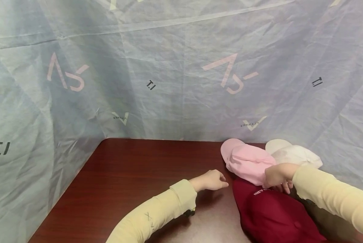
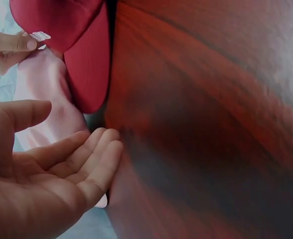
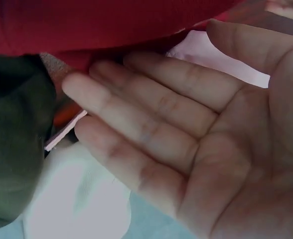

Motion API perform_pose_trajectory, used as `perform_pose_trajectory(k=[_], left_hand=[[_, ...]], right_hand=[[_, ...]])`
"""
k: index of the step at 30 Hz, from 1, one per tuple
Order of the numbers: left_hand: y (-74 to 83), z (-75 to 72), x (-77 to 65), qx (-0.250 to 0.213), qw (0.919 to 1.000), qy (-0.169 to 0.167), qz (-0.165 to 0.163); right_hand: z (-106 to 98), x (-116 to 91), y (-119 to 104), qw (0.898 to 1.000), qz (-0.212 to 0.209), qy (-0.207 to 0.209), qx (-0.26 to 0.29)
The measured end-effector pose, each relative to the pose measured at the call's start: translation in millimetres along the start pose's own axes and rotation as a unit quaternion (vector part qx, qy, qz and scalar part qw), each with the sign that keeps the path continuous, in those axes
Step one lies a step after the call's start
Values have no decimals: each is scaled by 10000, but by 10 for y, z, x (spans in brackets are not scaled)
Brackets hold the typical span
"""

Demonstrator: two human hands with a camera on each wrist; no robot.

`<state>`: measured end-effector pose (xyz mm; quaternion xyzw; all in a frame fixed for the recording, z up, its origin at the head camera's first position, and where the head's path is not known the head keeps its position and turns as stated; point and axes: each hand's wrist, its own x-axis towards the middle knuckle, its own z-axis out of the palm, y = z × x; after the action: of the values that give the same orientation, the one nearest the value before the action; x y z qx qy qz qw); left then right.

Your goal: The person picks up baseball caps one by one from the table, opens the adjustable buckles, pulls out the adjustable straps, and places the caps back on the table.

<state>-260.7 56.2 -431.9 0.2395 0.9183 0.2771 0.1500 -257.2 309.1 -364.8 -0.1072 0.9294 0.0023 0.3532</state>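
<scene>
A dark-red, rounded fabric cap [image 1: 275, 212] with pale lettering lies at the right of the glossy reddish-brown wooden table [image 1: 123, 168]. The right hand [image 1: 278, 175], fingers extended and unclenched, reaches its edge; the left hand [image 1: 211, 180] hovers, relaxed, holding nothing. A pale-pink fabric cap [image 1: 251, 162] and off-white fabric cap [image 1: 302, 154] crowd behind.

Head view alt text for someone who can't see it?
A person's right hand is among a pink cap, a white cap and a red cap at the right of a brown table; the left hand hovers empty to their left.
</scene>
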Motion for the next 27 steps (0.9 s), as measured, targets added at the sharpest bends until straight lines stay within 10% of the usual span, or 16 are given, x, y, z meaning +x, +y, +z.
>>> perform_pose_trajectory(k=[3,14,27], left_hand=[[45,77,2,-918,9953,-54,-306],[212,270,-9,-2984,9476,-315,-1099],[325,414,26,-3532,9233,17,-1511]], right_hand=[[-120,-346,-337,10000,-40,-8,31],[75,28,-179,9957,336,15,866],[152,56,-264,9933,-194,824,782]])
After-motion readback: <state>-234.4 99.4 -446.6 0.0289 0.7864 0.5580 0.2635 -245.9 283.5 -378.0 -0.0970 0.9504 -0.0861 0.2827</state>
